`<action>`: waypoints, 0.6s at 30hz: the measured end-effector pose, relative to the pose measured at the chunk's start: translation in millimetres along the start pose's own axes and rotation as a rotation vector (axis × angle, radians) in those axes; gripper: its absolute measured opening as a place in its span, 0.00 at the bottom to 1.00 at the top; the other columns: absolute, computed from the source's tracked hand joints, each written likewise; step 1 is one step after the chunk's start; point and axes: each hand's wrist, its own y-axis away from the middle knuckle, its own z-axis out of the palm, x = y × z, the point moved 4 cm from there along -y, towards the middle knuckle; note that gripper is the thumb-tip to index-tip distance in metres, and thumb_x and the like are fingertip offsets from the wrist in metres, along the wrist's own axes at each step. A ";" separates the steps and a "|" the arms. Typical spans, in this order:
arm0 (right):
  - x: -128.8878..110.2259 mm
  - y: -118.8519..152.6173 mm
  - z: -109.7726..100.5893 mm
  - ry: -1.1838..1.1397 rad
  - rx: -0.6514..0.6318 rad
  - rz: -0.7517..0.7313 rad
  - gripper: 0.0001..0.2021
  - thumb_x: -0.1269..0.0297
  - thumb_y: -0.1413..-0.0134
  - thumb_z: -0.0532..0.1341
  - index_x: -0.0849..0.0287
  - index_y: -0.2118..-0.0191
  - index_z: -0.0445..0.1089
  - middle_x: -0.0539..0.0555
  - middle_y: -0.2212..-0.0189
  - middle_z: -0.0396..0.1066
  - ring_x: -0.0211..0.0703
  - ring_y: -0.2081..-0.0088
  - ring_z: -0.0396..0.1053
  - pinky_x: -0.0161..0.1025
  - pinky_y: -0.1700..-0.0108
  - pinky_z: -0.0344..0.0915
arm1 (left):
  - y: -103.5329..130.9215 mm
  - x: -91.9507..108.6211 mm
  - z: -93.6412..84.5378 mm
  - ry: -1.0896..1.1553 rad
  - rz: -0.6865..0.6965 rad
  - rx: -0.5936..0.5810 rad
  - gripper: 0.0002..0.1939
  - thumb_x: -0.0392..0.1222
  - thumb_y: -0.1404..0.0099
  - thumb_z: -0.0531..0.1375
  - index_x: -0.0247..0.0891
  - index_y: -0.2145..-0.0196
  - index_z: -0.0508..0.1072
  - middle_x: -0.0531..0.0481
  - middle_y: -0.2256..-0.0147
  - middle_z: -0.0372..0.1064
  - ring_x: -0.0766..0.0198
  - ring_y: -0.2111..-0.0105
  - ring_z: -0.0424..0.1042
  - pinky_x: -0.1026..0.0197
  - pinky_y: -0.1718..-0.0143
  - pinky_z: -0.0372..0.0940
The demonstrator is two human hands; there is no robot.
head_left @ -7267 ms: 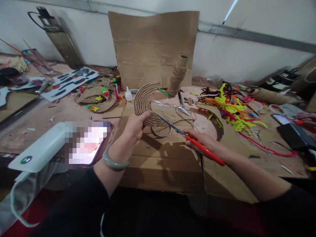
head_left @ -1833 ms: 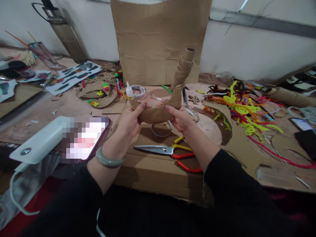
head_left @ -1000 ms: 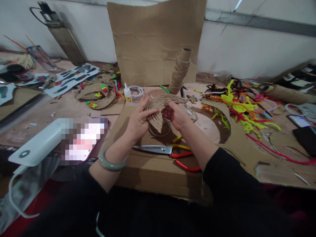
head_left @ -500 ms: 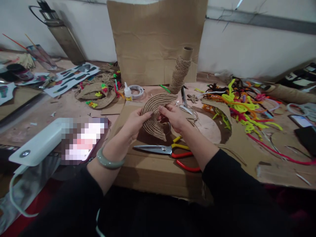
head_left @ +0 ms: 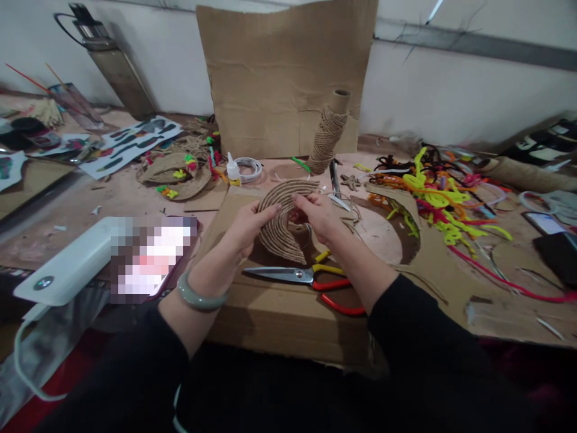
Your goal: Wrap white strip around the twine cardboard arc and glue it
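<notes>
Between my hands is a crescent-shaped piece covered in curved rows of jute twine [head_left: 276,236], raised over the cardboard. My left hand [head_left: 251,225] pinches its left edge, thumb on top of the rows. At the inner curve, my right hand [head_left: 315,213] has thumb and fingers closed on the piece; its fingertips are partly hidden. Just below lie scissors [head_left: 298,275] with red and yellow handles, blades pointing left. Behind stands a cardboard tube wound with jute twine [head_left: 329,135]. A small glue bottle [head_left: 233,169] is upright at the back.
Cut cardboard [head_left: 433,282] with a large round hole lies on the right. Beyond it is a heap of coloured pipe cleaners [head_left: 428,186]. To the left are a phone [head_left: 155,258], a white power bank [head_left: 72,258] and a decorated twine piece [head_left: 180,177]. A cardboard panel [head_left: 283,78] stands behind.
The twine crescent has tipped and sunk slightly, its lower tip shifting a little right. Both hands keep their hold in nearly the same place.
</notes>
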 end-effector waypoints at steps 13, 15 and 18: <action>-5.0 2.3 -0.8 -0.099 0.058 -0.030 0.19 0.47 0.64 0.70 0.57 0.79 0.67 0.45 0.84 0.67 0.32 0.82 0.63 0.33 0.77 0.64 | 3.1 -1.2 3.7 0.026 -0.082 -0.011 0.09 0.37 0.52 0.68 0.34 0.70 0.76 0.49 0.75 0.75 0.65 0.78 0.72 0.62 0.74 0.69; -5.7 2.2 -1.9 -0.097 0.084 -0.042 0.17 0.50 0.63 0.70 0.57 0.77 0.68 0.45 0.82 0.68 0.32 0.81 0.64 0.32 0.77 0.65 | 3.3 -1.7 4.0 0.024 -0.099 -0.018 0.08 0.37 0.50 0.68 0.33 0.70 0.76 0.48 0.76 0.75 0.65 0.78 0.72 0.62 0.74 0.69; -5.1 2.2 -1.3 -0.075 0.080 -0.021 0.16 0.52 0.62 0.70 0.57 0.77 0.67 0.45 0.84 0.67 0.32 0.82 0.63 0.31 0.78 0.64 | 2.5 -2.2 3.8 0.040 -0.114 -0.023 0.06 0.38 0.48 0.67 0.33 0.71 0.76 0.48 0.76 0.75 0.65 0.79 0.72 0.63 0.75 0.69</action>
